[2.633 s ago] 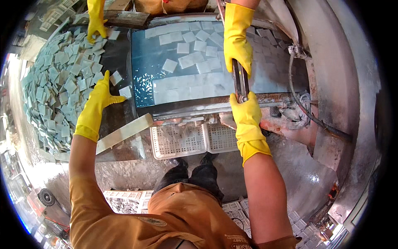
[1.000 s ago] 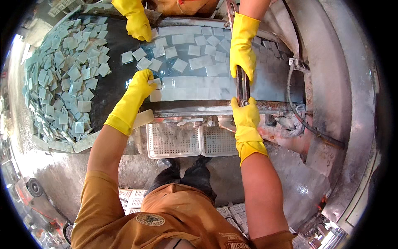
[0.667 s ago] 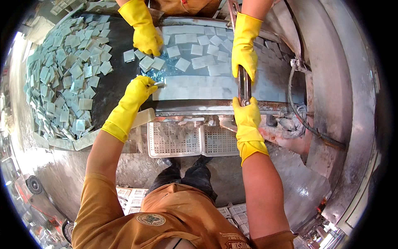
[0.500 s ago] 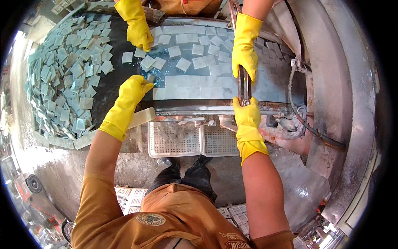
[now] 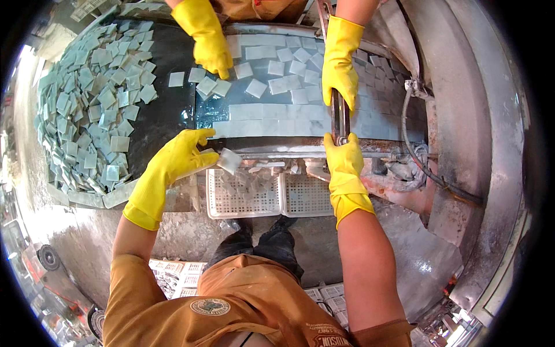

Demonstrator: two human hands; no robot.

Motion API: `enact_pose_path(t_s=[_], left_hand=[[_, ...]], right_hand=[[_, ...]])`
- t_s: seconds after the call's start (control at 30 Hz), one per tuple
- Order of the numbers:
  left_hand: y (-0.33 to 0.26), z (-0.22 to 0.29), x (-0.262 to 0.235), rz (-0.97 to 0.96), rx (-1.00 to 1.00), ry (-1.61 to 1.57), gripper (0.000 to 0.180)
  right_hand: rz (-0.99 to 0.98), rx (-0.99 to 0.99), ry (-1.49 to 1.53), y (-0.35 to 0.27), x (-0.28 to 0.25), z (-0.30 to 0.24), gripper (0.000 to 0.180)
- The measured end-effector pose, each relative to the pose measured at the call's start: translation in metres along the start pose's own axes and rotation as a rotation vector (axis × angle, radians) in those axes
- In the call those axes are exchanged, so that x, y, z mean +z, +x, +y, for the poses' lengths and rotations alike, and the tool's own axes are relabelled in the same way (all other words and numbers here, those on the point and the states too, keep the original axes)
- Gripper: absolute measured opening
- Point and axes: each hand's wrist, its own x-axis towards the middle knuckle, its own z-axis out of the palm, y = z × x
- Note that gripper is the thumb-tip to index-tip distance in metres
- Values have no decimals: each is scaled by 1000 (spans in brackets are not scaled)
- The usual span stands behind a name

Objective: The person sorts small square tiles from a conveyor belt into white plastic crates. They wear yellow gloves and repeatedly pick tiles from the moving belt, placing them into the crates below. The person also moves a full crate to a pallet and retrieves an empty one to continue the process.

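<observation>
My left hand (image 5: 180,155), in a yellow rubber glove, is open at the near edge of the wet belt, thumb and forefinger apart. Just off the thumb tip, a single pale square tile (image 5: 230,161) hangs tilted above a white basket (image 5: 243,211). My right hand (image 5: 345,168), gloved alike, is closed round the near end of a metal bar (image 5: 340,118) lying across the belt. Another person's gloved hand (image 5: 341,72) grips the far end. Pale tiles lie in near rows (image 5: 277,128) left of the bar, with looser tiles (image 5: 255,88) behind them.
A big heap of square tiles (image 5: 87,115) covers the dark surface at left. The co-worker's other gloved hand (image 5: 213,55) is over the far side of the belt. A second white basket (image 5: 306,196) stands below the edge. A hose (image 5: 404,127) and metal housing (image 5: 491,144) bound the right.
My left hand has drawn back from the belt toward me and opened; a tile has come off over the near edge. The co-worker's left-side hand moved right. My right hand stays on the bar.
</observation>
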Motion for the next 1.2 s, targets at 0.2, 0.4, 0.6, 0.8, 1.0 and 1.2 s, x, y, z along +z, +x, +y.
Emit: enact_pose_path(t_s=[0.2, 0.4, 0.6, 0.8, 1.0, 1.2], left_hand=[[29, -131, -10, 636, 159, 271, 59], [51, -194, -42, 922, 96, 549, 58], [107, -155, -17, 887, 73, 589, 68], [90, -218, -56, 1004, -87, 822, 73], [85, -216, -45, 775, -476, 953, 83], [90, -209, 16, 791, -63, 685, 67]], right_hand=[[58, -47, 45, 5, 8, 8, 56], [83, -47, -42, 3, 11, 7, 59], [37, -8, -7, 7, 12, 9, 64], [17, -1, 11, 4, 12, 13, 62], [16, 18, 0, 2, 8, 6, 61], [68, -19, -29, 8, 16, 11, 59]])
